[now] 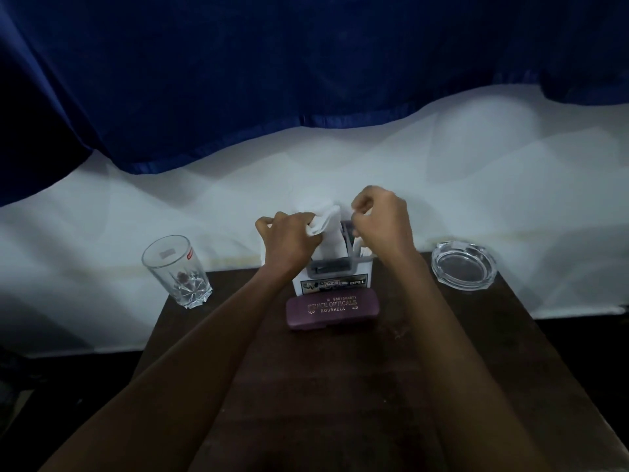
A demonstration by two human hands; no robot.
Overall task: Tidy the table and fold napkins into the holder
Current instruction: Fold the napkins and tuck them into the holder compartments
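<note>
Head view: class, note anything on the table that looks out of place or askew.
The glass and the ashtray stand at the table's far corners, close to the edge. A purple spectacle case lies before the napkin holder, an odd fit there.

Head view — forward, down, close over table [323, 386].

White napkin [323, 218], maroon case [332, 310]
</note>
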